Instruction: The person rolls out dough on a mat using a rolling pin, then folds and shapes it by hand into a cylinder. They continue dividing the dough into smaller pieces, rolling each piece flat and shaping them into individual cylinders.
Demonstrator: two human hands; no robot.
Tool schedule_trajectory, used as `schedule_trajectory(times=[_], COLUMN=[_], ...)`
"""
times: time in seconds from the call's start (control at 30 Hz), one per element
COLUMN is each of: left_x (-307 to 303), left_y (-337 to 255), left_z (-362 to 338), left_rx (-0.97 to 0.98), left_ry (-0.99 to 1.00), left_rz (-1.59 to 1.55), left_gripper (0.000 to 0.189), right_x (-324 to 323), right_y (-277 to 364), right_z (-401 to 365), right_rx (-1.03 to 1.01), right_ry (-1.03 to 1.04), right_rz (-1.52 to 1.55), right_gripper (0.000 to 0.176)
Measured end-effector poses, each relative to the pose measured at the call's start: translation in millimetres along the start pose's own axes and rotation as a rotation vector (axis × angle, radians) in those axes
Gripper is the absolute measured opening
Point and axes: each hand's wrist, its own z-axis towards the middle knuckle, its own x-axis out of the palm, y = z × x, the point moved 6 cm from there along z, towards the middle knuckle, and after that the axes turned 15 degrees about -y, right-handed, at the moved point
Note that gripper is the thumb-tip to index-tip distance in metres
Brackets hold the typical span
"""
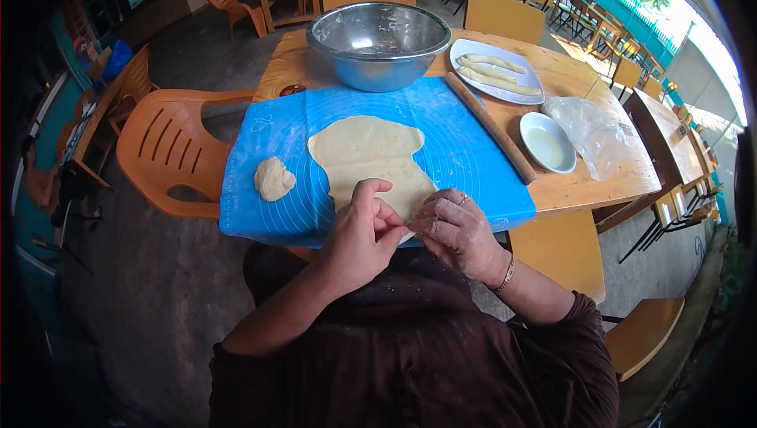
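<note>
One dough sheet lies directly ahead of the two hands, its near end reaching in between them. It is pale cream, thin and uneven, wide at the far end and drawn in along both sides, with smooth, faintly creased patches. The left hand and the right hand meet at its near edge, thumbs and fingertips drawn together around a small bit of the rim; the exact grip is partly hidden. The right hand is dusted with white and wears one ring, with one bracelet at its wrist.

Beyond and to the left of the hands sits one rounded dough lump, apart from the sheet. Both rest on one blue mat printed with pale circles and lines. One rolling pin slants along the mat's right side, ahead and to the right of the hands.

Farther right, on the wooden table, are one small white bowl with yellowish liquid, one crumpled clear bag beside it, and one white plate holding at least two long dough strips. Past the sheet's far end stands one large metal bowl, its inside streaked with pale residue.
</note>
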Motion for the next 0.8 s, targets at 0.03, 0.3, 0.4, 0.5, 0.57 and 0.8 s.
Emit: schedule_trajectory(times=[0.03, 0.3, 0.4, 0.5, 0.57, 0.8], left_x=[0, 14, 18, 16, 14, 11], left_y=[-5, -16, -10, -12, -14, -8], left_z=[-3, -26, -27, -29, -32, -29], left_rx=[0.047, 0.855, 0.928, 0.949, 0.968, 0.894], left_ry=[-0.029, -0.115, -0.138, -0.186, -0.183, -0.182], left_rz=[0.070, 0.450, 0.533, 0.506, 0.551, 0.532], left_gripper=[0.056, 0.037, 0.020, 0.008, 0.008, 0.010], right_x=[0, 0, 2, 1, 1, 2], right_y=[-2, -5, -7, -8, -9, -8], right_z=[1, 4, 3, 3, 2, 6], right_rx=[0.041, 0.159, 0.205, 0.243, 0.268, 0.258], right_ry=[-0.007, 0.007, 0.048, 0.084, 0.136, 0.206], right_rz=[0.043, 0.128, 0.116, 0.122, 0.122, 0.112], right_gripper=[0.029, 0.021, 0.022, 0.024, 0.024, 0.027])
